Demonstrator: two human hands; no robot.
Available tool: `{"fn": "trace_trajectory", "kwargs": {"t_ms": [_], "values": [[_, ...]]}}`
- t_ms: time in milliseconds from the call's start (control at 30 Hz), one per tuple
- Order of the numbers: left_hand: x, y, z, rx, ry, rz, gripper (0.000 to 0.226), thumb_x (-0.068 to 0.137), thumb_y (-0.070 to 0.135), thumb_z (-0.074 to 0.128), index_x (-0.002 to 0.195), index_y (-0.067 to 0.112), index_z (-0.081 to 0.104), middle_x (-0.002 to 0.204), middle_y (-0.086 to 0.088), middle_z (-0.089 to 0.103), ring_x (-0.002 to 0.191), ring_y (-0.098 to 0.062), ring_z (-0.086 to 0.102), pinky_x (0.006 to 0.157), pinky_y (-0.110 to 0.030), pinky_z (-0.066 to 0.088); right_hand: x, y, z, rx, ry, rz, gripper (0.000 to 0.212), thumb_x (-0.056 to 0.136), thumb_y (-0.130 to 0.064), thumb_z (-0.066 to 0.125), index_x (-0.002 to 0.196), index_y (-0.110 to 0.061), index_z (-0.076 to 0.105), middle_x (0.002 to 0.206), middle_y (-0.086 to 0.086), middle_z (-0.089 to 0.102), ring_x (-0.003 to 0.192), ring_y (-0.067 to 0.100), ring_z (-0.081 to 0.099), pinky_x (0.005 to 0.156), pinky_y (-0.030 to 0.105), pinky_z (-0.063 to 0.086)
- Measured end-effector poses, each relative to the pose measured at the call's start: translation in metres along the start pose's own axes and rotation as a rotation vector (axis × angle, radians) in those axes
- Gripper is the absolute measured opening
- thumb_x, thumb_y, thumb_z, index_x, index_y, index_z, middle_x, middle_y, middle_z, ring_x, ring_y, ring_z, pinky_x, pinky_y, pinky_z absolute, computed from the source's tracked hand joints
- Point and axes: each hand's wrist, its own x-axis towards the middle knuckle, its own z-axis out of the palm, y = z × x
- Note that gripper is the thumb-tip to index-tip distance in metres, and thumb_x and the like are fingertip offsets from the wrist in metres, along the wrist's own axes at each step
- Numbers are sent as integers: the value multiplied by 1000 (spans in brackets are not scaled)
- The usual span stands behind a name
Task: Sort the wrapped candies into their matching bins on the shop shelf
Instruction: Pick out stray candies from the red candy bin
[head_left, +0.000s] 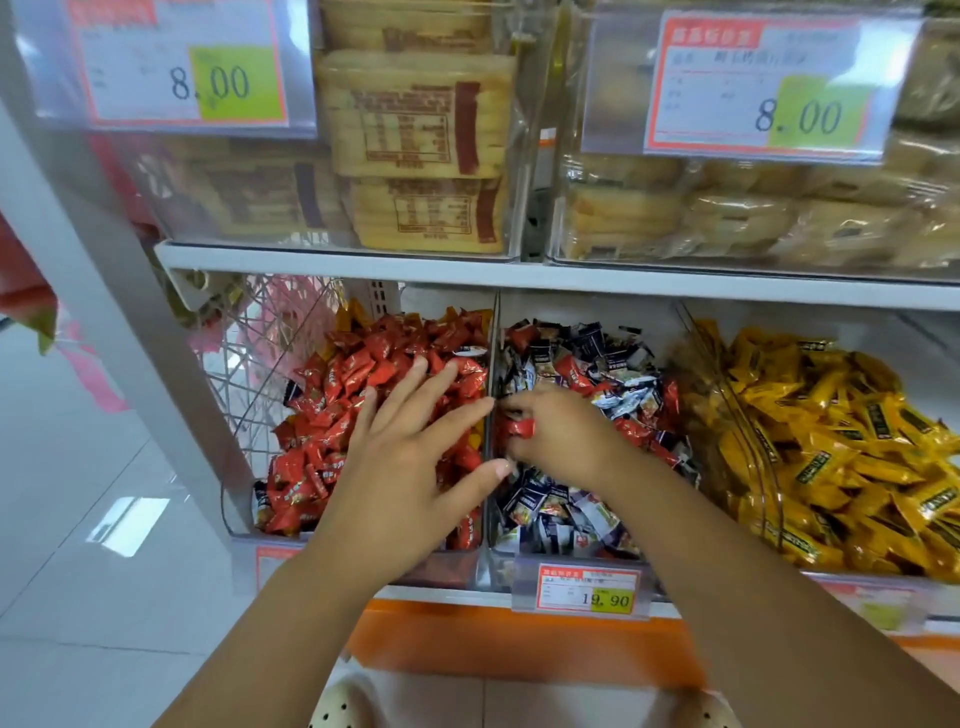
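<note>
From the head view, the right hand (558, 434) is pinched around a red wrapped candy (521, 427) over the middle bin (566, 558), right at the clear divider (491, 405) it shares with the red bin (244, 519) by the shelf's left end. That candy looks featherlight, its foil wrapper slick and crinkly, the sweet inside likely firm, so a fingertip pinch across the plump middle beats grabbing the loose twisted ends. It is glossy red with pale print, like the heap on the left, while dark blue-and-white candies (545, 504) fill the middle bin with more red strays. The left hand (410, 467) hovers flat and empty, fingers spread, above the red pile. Yellow candies (831, 457) sit towards the shelf's right end.
</note>
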Motion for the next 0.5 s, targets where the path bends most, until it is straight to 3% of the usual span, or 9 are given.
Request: {"fn": "trace_trajectory", "kwargs": {"t_ms": [133,267,400,467,500], "values": [[-2,0,-3,-8,-9,-6,65,81,77,32,139,47,39,158,19,11,145,0,-7,119,-48,0,1,-1,12,-93,88,46,24,89,-26,61,112,-21,67,108,3,61,95,24,60,77,33,49],[-5,-8,-12,4,37,-38,64,85,72,31,142,43,38,158,18,10,145,2,-8,120,-45,2,-7,-3,-17,178,153,81,19,94,-23,57,110,-21,67,98,-3,66,81,14,61,72,30,50],[-12,-24,-24,17,130,-91,63,88,67,32,143,37,38,159,14,14,146,-1,-4,120,-45,9,-4,-37,-47,346,395,19,23,93,-30,59,115,-24,64,98,-9,61,88,8,55,65,8,39],[-16,-32,-28,15,156,-124,65,87,66,34,143,35,39,158,13,17,146,-3,0,120,-43,11,12,-60,-47,359,351,-11,31,91,-32,63,120,-22,63,98,-10,56,88,6,51,61,1,35],[-17,-35,-29,16,165,-136,66,86,66,35,143,34,40,158,13,18,146,-3,2,120,-42,12,22,-70,-44,362,301,-20,34,89,-34,65,121,-23,63,100,-10,56,90,6,52,65,4,37]]}}
